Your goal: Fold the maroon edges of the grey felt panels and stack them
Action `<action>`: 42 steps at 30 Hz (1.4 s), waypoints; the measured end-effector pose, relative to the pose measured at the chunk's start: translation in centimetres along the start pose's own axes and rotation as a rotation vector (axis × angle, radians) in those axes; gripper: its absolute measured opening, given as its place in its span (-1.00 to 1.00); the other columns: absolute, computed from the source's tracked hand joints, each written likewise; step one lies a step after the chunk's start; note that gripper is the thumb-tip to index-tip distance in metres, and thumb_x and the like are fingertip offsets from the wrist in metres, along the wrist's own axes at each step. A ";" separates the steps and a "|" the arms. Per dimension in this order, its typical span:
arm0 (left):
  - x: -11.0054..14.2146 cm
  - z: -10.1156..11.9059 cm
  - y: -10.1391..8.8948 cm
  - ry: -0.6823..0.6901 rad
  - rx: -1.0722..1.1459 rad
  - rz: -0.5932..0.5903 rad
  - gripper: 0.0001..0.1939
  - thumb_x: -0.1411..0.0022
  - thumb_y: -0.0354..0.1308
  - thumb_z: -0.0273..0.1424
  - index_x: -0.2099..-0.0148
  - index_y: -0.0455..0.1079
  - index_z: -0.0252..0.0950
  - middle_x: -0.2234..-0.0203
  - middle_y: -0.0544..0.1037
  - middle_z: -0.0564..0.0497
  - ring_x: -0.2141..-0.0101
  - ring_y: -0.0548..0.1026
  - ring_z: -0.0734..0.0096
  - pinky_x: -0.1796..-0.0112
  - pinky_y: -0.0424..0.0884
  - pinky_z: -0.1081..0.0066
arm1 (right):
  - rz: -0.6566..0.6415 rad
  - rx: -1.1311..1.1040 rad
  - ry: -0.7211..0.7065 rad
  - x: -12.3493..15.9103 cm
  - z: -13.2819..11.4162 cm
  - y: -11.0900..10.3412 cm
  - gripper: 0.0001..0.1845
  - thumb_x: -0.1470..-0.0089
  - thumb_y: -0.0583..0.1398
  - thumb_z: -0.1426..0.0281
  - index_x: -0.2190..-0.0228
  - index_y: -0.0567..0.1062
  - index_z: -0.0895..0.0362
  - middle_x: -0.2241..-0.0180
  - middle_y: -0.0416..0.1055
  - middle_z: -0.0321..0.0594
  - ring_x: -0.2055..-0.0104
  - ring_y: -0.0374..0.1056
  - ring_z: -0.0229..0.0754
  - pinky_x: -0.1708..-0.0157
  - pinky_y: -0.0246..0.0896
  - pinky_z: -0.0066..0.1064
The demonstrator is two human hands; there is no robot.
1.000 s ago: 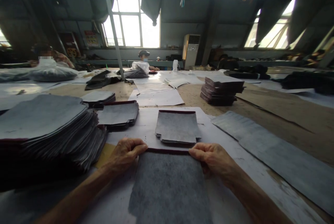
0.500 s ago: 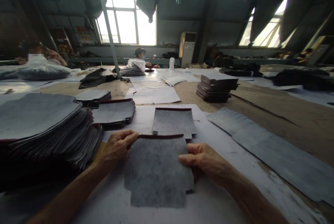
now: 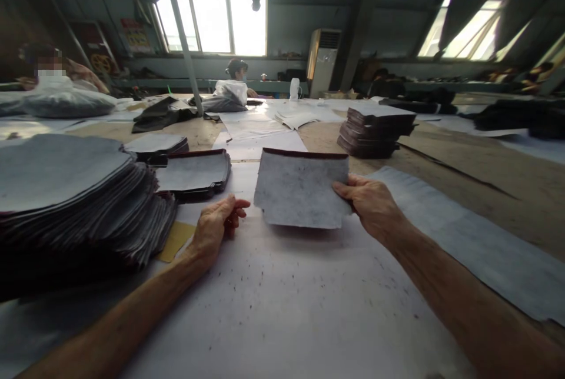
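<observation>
My right hand (image 3: 373, 205) grips the right edge of a grey cut piece with a dark red top edge (image 3: 300, 188) and holds it lifted and tilted over the white sheet (image 3: 282, 285), hiding the small pile behind it. My left hand (image 3: 216, 223) rests on the sheet to the left of the piece, fingers loosely curled, holding nothing. A tall stack of grey cut pieces (image 3: 75, 190) stands at the left, and a lower pile (image 3: 192, 173) lies just beyond my left hand.
A long grey strip (image 3: 463, 238) lies at the right. A dark stack of pieces (image 3: 375, 129) stands further back on the brown table. A yellow scrap (image 3: 174, 240) pokes out by the tall stack. Two people work at the far tables.
The grey piece lay flat under both hands, slid forward, and is now raised off the sheet in my right hand alone. My left hand has let go of it.
</observation>
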State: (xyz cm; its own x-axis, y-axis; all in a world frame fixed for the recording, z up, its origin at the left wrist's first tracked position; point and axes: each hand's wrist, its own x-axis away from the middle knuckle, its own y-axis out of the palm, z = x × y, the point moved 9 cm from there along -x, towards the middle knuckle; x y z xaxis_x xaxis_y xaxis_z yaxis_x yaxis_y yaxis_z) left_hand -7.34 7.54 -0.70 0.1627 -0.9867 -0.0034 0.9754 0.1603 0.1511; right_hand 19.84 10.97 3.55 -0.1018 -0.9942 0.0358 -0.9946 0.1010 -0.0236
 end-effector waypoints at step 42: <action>-4.4 8.3 9.8 0.773 -0.851 -0.172 -0.75 -0.16 0.11 -0.38 0.09 0.43 -0.09 0.14 0.49 0.05 0.06 0.28 0.26 0.00 0.10 0.23 | 0.305 0.917 -0.674 1.4 -3.1 0.5 -0.78 -0.04 0.02 0.32 0.48 0.40 0.13 0.58 0.35 -0.21 0.49 0.25 -0.22 0.42 0.01 -0.45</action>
State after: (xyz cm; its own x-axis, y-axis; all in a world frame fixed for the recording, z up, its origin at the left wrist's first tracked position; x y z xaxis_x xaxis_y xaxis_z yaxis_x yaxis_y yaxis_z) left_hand 0.30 13.21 9.01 -0.2206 -0.7642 -0.6061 0.7302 0.2826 -0.6221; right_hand 19.09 9.72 6.69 -0.0285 -0.7807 -0.6243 -0.5166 0.5462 -0.6594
